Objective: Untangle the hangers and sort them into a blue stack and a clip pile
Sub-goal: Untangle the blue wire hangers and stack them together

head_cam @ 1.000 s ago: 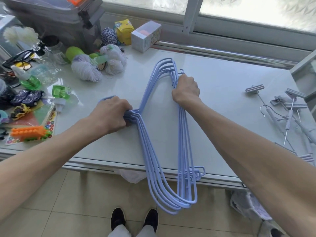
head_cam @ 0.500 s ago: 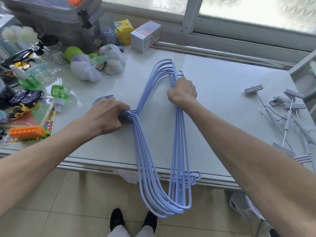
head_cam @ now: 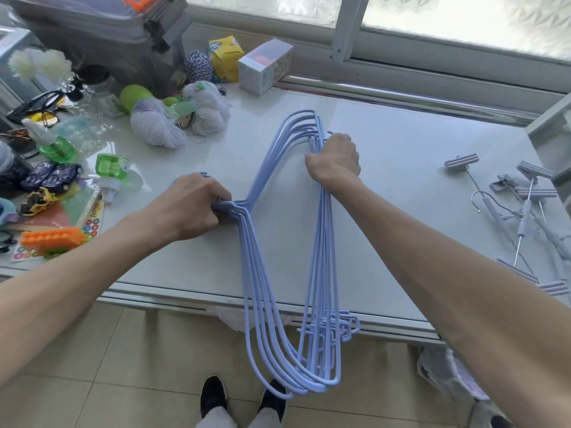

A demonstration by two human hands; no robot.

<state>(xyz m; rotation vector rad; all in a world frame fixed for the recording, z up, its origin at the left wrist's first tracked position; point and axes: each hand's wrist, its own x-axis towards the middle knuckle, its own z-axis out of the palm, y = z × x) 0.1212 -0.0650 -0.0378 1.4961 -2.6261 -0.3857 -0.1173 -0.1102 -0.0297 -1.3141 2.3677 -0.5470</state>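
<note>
A bundle of several blue hangers (head_cam: 262, 298) lies lengthwise across the white table (head_cam: 401, 168), one end sticking out past the near edge over the floor. My left hand (head_cam: 191, 208) grips the bunched hooks and necks at the left. My right hand (head_cam: 335, 160) grips the straight bars near the far end. Grey clip hangers (head_cam: 522, 211) lie in a loose pile at the table's right side.
Clutter fills the left of the table: yarn balls (head_cam: 179, 118), green bottles (head_cam: 58, 148), toy cars (head_cam: 52, 179), an orange toy (head_cam: 51, 239), small boxes (head_cam: 265, 67). A window frame (head_cam: 401, 72) runs along the back. A white shelf (head_cam: 553, 125) stands at right.
The hanger bundle shifted slightly leftward and back with both hands holding it; the grips are unchanged.
</note>
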